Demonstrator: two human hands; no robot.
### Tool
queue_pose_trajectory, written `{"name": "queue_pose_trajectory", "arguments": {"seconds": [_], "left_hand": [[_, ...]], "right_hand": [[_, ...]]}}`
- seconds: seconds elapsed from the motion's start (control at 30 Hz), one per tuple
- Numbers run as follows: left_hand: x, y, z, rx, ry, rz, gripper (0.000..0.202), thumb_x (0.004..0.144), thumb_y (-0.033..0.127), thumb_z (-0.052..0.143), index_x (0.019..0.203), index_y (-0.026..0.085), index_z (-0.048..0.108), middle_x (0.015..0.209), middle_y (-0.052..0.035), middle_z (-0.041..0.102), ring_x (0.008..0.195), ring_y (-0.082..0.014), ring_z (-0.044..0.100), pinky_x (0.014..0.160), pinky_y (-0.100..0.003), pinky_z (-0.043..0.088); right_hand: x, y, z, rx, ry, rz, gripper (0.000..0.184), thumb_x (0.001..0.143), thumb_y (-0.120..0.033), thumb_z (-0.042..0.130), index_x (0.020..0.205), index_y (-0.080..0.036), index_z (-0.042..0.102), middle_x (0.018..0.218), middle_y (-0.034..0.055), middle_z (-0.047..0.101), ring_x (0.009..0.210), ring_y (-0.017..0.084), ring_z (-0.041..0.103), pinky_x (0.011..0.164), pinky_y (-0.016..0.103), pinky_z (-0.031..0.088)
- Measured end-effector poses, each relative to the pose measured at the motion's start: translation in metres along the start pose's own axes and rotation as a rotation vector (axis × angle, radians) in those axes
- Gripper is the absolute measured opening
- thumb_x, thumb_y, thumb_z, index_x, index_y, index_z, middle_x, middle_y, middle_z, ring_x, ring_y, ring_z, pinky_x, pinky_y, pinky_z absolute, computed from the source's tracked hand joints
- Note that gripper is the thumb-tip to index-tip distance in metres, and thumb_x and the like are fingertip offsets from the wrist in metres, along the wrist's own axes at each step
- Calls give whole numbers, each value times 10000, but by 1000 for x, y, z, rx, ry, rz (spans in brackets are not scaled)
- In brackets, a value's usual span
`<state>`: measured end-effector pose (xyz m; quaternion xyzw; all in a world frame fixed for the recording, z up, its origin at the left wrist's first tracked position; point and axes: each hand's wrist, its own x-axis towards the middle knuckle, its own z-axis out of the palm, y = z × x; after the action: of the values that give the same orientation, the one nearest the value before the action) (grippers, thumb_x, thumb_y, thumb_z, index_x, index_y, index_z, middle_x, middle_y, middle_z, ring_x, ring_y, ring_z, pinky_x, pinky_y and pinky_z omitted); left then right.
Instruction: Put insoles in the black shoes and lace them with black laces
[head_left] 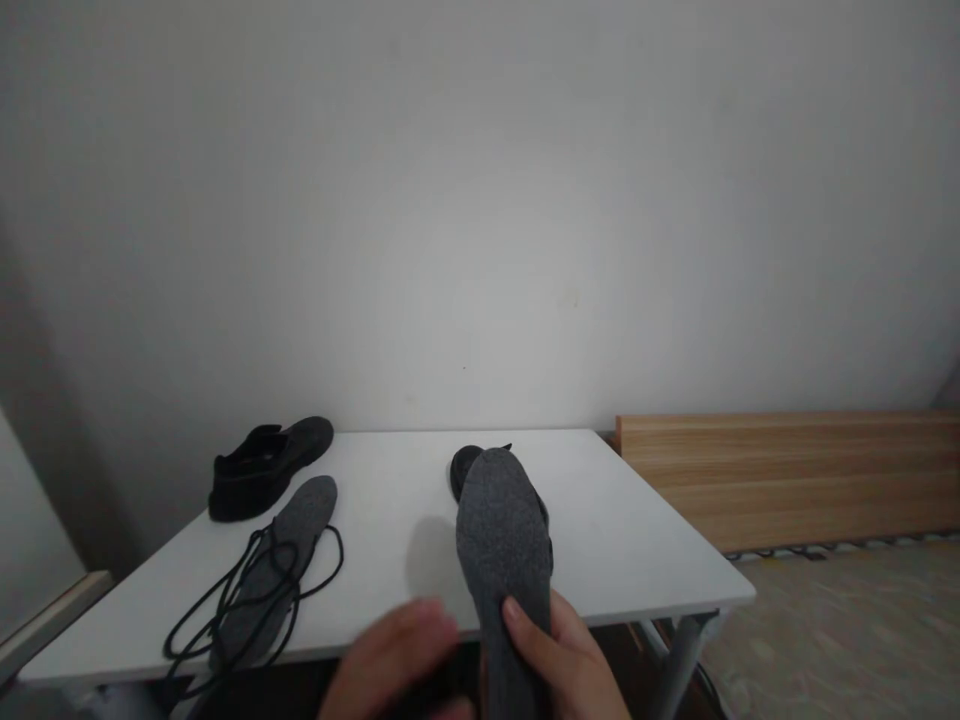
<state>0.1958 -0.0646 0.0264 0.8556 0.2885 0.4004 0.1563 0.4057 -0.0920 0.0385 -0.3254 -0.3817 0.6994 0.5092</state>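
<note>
My right hand (564, 655) grips the heel end of a grey felt insole (501, 540), which stands up over a black shoe (466, 466) on the white table (615, 540). The thumb lies across the insole's face. My left hand (390, 660) is blurred at the table's front edge, just left of the insole; its fingers are smeared. A second grey insole (304, 520) lies flat on the left, with black laces (247, 590) tangled over it. Another black shoe (266, 465) rests at the back left.
A pale wall rises right behind the table. A light wooden board (787, 480) lies low on the right, beside the table's right edge. A metal table leg (679, 660) shows at the front right corner.
</note>
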Motion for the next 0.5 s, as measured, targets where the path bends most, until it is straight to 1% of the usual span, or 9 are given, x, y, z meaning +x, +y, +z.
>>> {"name": "queue_pose_trajectory", "arguments": {"seconds": [0.03, 0.07, 0.13, 0.2, 0.23, 0.27, 0.33, 0.43, 0.5], "left_hand": [[2, -5, -1, -120, 47, -137, 756, 869, 406, 616, 1506, 480, 216, 1370, 25, 594, 1304, -289, 534, 1055, -455, 545], [5, -7, -2, -187, 73, -213, 779, 874, 460, 589, 1520, 475, 153, 1404, 9, 561, 1322, -317, 510, 1049, -515, 538], [11, -3, -1, -281, 92, -289, 773, 897, 552, 505, 1534, 442, 81, 1444, -34, 512, 1310, -336, 514, 1024, -550, 537], [19, 10, 2, -483, 83, -311, 738, 896, 642, 434, 1529, 387, 152, 1392, -92, 542, 1228, -339, 577, 966, -529, 564], [23, 19, 2, -670, 82, -325, 718, 880, 670, 445, 1499, 365, 252, 1319, -108, 582, 1165, -335, 613, 929, -514, 578], [28, 28, 3, -896, 93, -337, 691, 851, 684, 497, 1439, 345, 368, 1221, -105, 619, 1097, -326, 639, 891, -501, 590], [42, 45, 2, -1217, 184, -366, 517, 821, 563, 657, 1265, 326, 539, 1027, -45, 631, 966, -251, 653, 827, -425, 604], [66, 62, 0, -1328, 442, -331, 329, 819, 408, 724, 1097, 266, 618, 859, -4, 600, 825, -163, 628, 747, -299, 590], [81, 66, 0, -1337, 568, -332, 290, 824, 396, 722, 1050, 239, 629, 824, -3, 596, 788, -156, 627, 733, -291, 586]], "right_hand": [[0, -2, 0, -22, -54, 17, 430, 741, -511, 770, 1064, -239, 690, 738, -16, 674, 618, 111, 582, 602, 226, 449], [-1, -4, 0, -46, -133, 47, 433, 730, -506, 782, 1057, -235, 698, 748, -19, 672, 653, 108, 591, 646, 223, 455], [-2, -6, 5, -94, -324, 115, 452, 716, -512, 790, 1046, -212, 712, 813, -5, 680, 765, 118, 613, 750, 228, 457], [-4, -7, 9, -163, -445, 150, 496, 736, -561, 748, 1061, -189, 703, 903, 21, 687, 863, 148, 622, 814, 254, 459], [-4, -8, 10, -228, -451, 122, 534, 758, -581, 714, 1115, -186, 676, 961, 36, 685, 908, 167, 621, 839, 275, 466], [-4, -8, 10, -321, -426, 59, 568, 792, -589, 672, 1192, -188, 627, 1018, 51, 676, 948, 183, 617, 859, 297, 473], [-4, -8, 6, -560, -308, -144, 646, 855, -566, 598, 1362, -191, 455, 1093, 84, 649, 994, 207, 610, 878, 336, 488], [-3, -11, -2, -912, -114, -513, 885, 795, -562, 667, 1467, -197, 220, 1177, 134, 592, 978, 243, 625, 826, 357, 523], [-2, -18, -4, -1135, -29, -718, 913, 727, -515, 752, 1443, -257, 247, 1272, 148, 528, 985, 259, 636, 786, 355, 544]]}}
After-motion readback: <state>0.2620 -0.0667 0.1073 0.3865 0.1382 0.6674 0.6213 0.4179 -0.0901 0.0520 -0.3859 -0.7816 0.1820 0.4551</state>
